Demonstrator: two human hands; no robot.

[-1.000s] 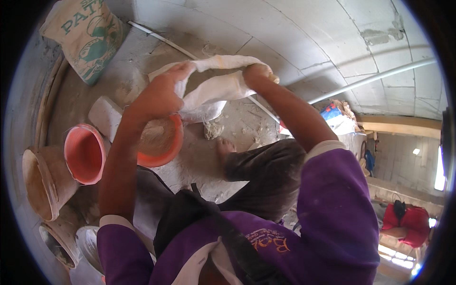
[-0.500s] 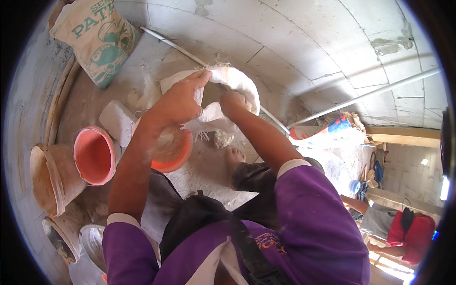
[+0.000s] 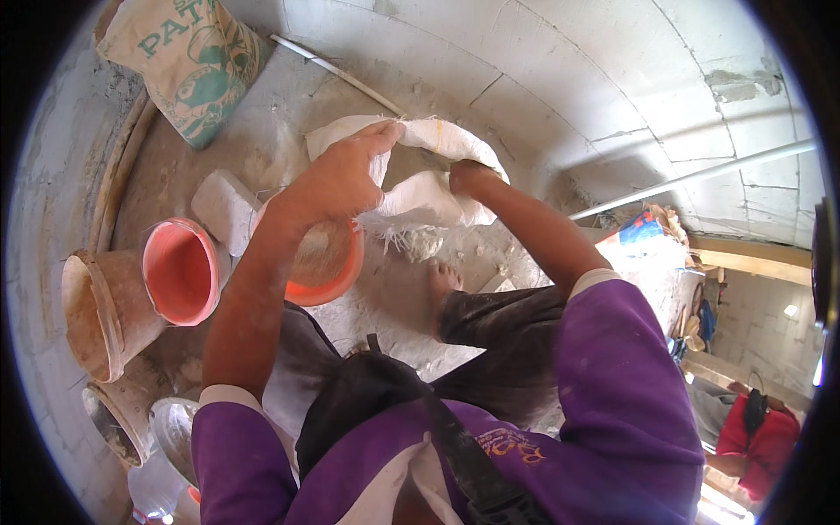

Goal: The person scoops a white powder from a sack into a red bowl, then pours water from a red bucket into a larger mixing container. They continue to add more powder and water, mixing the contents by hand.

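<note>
A white woven sack (image 3: pixel 424 199) with a frayed edge stands in front of me, its mouth spread into a wide ring. My left hand (image 3: pixel 350 171) is closed on the left side of the rim, thumb and fingers pinching the cloth. At the right side of the mouth, my right hand (image 3: pixel 472 179) is curled against the rim with its fingertips hidden inside. What lies in the sack cannot be made out. Under my left forearm sits an orange bucket (image 3: pixel 328 293) with grey-brown powder in it.
To the left stand a red bucket (image 3: pixel 182 273), a tan bucket (image 3: pixel 109 319) and a pale block (image 3: pixel 226 210). A printed paper sack (image 3: pixel 197 79) leans at the far left. A white pipe (image 3: pixel 700 177) rests against the block wall. Another person (image 3: pixel 766 446) in red is at the lower right.
My right hand has moved right, out toward the rim, and the sack's mouth is spread wider. My left hand keeps its hold. The whole view has shifted slightly.
</note>
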